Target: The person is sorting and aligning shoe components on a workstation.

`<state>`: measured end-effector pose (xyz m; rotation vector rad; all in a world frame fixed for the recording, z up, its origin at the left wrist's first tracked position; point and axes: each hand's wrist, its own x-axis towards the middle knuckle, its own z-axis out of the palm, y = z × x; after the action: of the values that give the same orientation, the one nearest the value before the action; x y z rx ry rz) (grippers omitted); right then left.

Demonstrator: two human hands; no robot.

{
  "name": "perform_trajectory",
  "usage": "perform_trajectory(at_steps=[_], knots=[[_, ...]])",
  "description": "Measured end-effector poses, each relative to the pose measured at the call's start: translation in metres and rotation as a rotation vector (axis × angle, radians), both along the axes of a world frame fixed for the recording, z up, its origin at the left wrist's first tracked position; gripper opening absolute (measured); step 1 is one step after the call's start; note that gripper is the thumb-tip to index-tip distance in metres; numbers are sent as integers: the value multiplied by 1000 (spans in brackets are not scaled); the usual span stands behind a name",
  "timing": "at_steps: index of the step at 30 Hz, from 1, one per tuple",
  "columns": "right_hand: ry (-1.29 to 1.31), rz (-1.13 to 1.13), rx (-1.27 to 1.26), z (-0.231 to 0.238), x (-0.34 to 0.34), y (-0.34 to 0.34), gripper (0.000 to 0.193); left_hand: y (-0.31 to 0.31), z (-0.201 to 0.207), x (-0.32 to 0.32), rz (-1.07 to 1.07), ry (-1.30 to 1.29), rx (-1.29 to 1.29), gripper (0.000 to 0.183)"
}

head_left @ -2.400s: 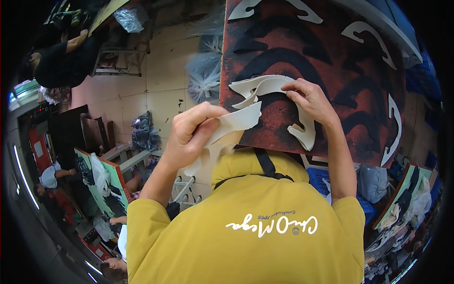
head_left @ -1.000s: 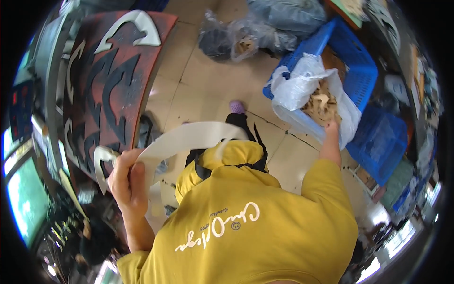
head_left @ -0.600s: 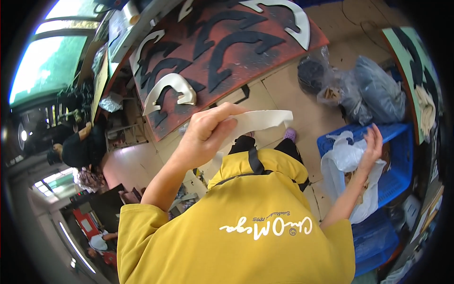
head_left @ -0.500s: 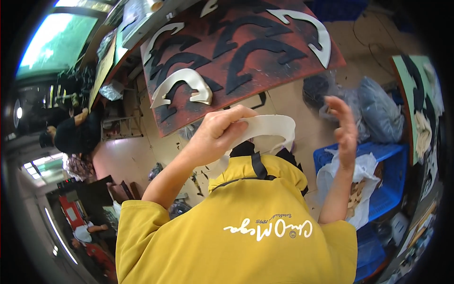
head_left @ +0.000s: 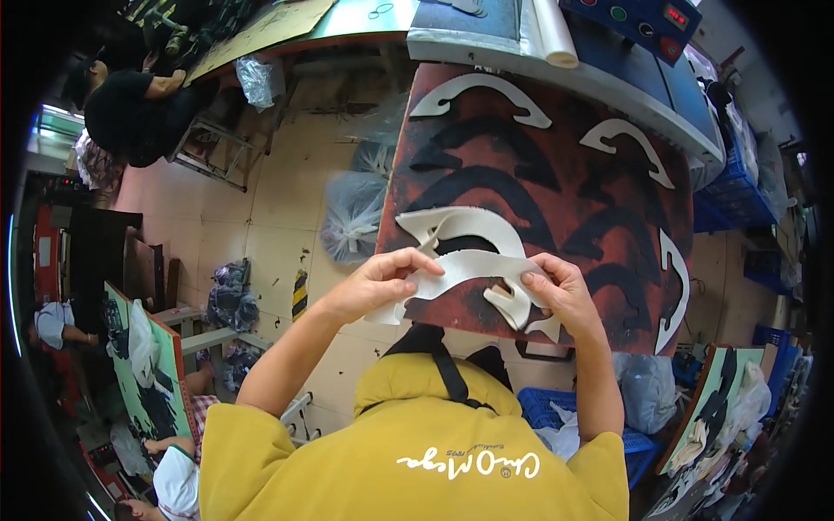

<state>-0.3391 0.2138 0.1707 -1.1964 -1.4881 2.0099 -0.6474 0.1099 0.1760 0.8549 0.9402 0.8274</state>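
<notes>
Between my two hands I hold a white curved sheet piece (head_left: 473, 266), shaped like an arch with hooked ends. My left hand (head_left: 382, 282) pinches it near its left end, and my right hand (head_left: 563, 293) grips its right end. Just behind it, a thicker white curved piece or small stack (head_left: 486, 224) lies on the near part of the red board (head_left: 452, 317); the held piece partly hides it. Other white arches lie singly on the board: one at the far left (head_left: 478, 85), one at the far right (head_left: 632, 139) and one along the right edge (head_left: 675, 295).
Dark arch shapes (head_left: 486, 187) cover much of the board. Behind it stands a machine with a control box (head_left: 638, 22) and a white roll (head_left: 554, 35). Plastic bags (head_left: 354, 217) sit on the floor at left, a blue crate (head_left: 556, 408) near me. Co-workers (head_left: 130, 104) are at left.
My right hand, open and apart before, now grips the white piece's right end. The view has turned, and both hands with the piece are now over the board's near edge.
</notes>
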Motion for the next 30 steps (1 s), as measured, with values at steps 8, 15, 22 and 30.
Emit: perform_trajectory(at_steps=[8,15,22,30], knots=[[-133,-127,225,-34,-39,127,15,143,-25,-31,164,538,434,29],[-411,-188,432,-83,-71,225,32,236,-82,-35,227,784,403,29],[-451,-155,594,-98,-65,224,34,238,-97,-32,211,887,407,29],[-459,-140,555,-92,-71,223,28,236,-94,-27,216,962,454,31]])
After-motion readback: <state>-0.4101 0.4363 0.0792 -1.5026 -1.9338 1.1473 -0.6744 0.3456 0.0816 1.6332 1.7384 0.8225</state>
